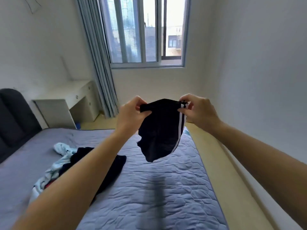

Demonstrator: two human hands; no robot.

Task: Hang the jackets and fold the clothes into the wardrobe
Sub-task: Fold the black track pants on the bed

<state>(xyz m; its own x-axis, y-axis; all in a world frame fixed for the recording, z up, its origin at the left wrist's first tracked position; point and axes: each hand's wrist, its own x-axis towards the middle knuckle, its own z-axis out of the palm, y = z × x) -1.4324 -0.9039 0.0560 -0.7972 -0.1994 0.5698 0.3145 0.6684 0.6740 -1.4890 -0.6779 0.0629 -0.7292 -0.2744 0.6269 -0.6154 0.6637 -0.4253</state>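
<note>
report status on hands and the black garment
Fingers of left hand and right hand pinch the black striped garment by its top edge. Hangs unfolded above the bed. Nothing blocking; clothes pile lies left.

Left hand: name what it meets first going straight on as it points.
The left hand pinches the black shorts; beyond them, probably the wall under the window, though depth is unclear.

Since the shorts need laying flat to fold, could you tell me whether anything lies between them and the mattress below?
Nothing visible does. The black shorts, pinched by the left hand and right hand, hang over bare quilted mattress; the clothes pile lies to their left. The wardrobe is out of view.
</note>
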